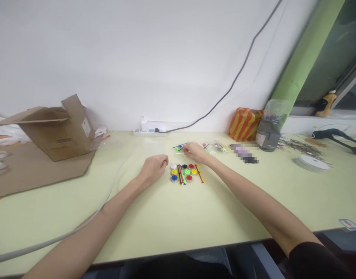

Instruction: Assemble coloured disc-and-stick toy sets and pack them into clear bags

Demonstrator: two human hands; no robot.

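My left hand (153, 169) rests on the table with its fingers curled in; whatever they may hold is hidden. Just right of it lie small round pieces with coloured tops and clear bases, among them a blue one (174, 178), a green one (187, 171) and a red one (189, 178). Thin coloured arrow-shaped sticks (181, 175) lie between them, and a red arrow stick (200, 174) lies at their right. Farther back, my right hand (195, 152) bends its fingers together over a loose group of coloured pieces (178, 148). Its fingertips are too small to show what they grip.
An opened cardboard box (61, 135) stands on flat cardboard at left. A power strip (148, 132) sits by the wall, its dark cable rising right. Bagged pieces (220, 146), a phone (244, 154), a striped bag (244, 124) and a white reel (312, 163) are at right. A pale cable (108, 193) crosses my left forearm.
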